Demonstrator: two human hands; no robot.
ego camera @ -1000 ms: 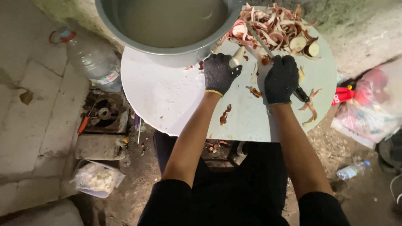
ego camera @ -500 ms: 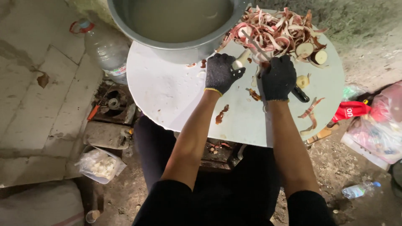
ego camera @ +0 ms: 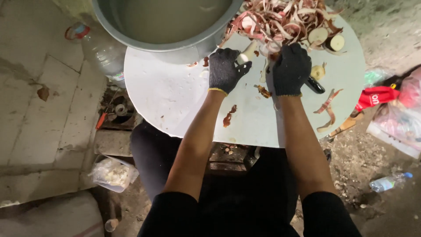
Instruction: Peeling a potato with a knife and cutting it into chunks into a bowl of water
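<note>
Both hands wear dark knitted gloves and work at the far side of a round white surface [ego camera: 175, 101]. The left hand [ego camera: 226, 70] is closed around a pale, peeled vegetable piece [ego camera: 246, 52], whose light end sticks out above the fingers toward the heap of peelings. The right hand [ego camera: 290, 69] is clenched on a knife [ego camera: 315, 84]; only the black handle end shows, poking out to the right of the glove, and the blade is hidden, so how it meets the piece cannot be told. The two hands sit close together, just below a pile of reddish-brown and white peelings [ego camera: 280, 22] that covers the top right part of the surface. Cut pale rounds [ego camera: 337, 42] lie at the right edge of that pile. A large metal basin [ego camera: 175, 44] holding cloudy liquid stands at the top left, overlapping the rim of the surface. Loose peel strips [ego camera: 326, 105] lie to the right of the right wrist, and a small scrap [ego camera: 229, 116] lies beside the left forearm. On the floor to the left stands a clear plastic bottle [ego camera: 98, 50]
</note>
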